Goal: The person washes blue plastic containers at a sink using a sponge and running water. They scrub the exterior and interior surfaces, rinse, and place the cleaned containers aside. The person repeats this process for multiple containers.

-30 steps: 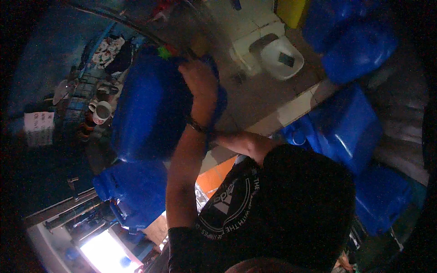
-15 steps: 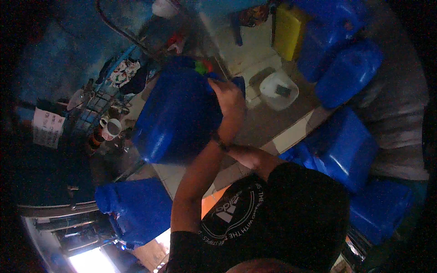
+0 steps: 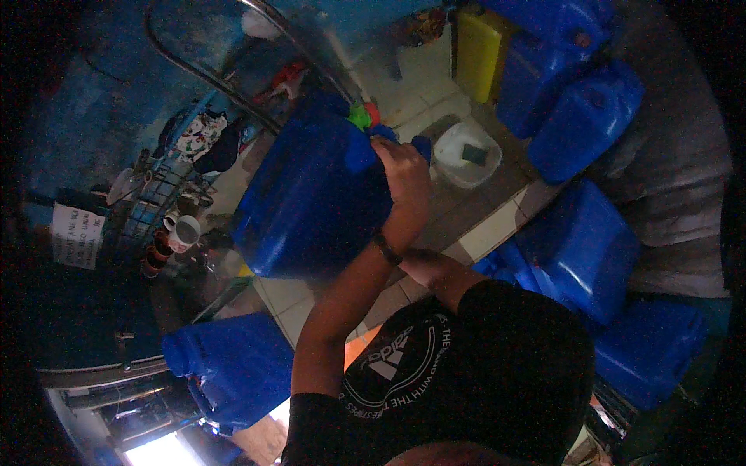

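A large blue plastic jerrycan [image 3: 311, 202] stands tilted in front of me at the centre-left. My left hand [image 3: 406, 175] is closed round the handle at its upper right, with the fingers curled over. A dark band circles that wrist. From the right, my right forearm [image 3: 439, 273] passes behind the left wrist, and the left arm and jerrycan hide the fingers of that hand. Just beyond the left fingers, a small green and red piece [image 3: 362, 116] shows at the jerrycan's top; its kind is unclear.
Right of the jerrycan sits a white tub [image 3: 466, 177] holding a dark block. A yellow container [image 3: 479, 58] and several blue jerrycans [image 3: 587, 124] line the right side. Another blue jerrycan [image 3: 241, 365] is at lower left. Mugs [image 3: 185, 233] and a wire rack [image 3: 151, 190] stand left; curved pipes [image 3: 206, 74] hang above.
The jerrycan and my left hand on it have shifted slightly right. The green and red piece shows more plainly, and more of the curved pipes has come into view.
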The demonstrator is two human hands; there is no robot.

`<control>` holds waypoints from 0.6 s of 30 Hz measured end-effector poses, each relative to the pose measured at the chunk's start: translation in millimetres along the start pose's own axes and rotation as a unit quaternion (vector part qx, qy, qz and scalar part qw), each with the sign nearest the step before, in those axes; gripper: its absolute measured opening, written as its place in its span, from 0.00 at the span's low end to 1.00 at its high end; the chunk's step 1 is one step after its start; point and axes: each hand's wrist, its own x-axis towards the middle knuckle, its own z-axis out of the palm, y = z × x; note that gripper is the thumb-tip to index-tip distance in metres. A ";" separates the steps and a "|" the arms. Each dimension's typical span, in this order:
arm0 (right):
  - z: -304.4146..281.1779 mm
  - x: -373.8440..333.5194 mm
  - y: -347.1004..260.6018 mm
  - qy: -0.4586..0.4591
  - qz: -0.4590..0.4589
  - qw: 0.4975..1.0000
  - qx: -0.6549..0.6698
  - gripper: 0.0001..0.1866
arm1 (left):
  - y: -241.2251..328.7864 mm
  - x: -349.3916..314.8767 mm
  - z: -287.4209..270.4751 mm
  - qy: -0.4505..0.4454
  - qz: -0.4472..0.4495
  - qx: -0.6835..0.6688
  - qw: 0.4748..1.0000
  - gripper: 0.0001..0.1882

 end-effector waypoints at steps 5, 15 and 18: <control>-1.3 -1.3 -1.0 -0.003 -0.003 1.000 -0.006 0.25 | 0.1 -2.7 -2.7 -0.045 0.002 0.003 0.999 0.17; -5.4 0.4 -7.2 -0.008 -0.009 1.000 -0.017 0.25 | 2.4 -5.2 -3.2 -0.063 0.019 -0.003 0.998 0.17; -7.3 1.8 -8.1 -0.006 -0.012 1.000 -0.021 0.25 | 2.5 -4.7 -4.6 -0.066 0.021 -0.015 0.998 0.17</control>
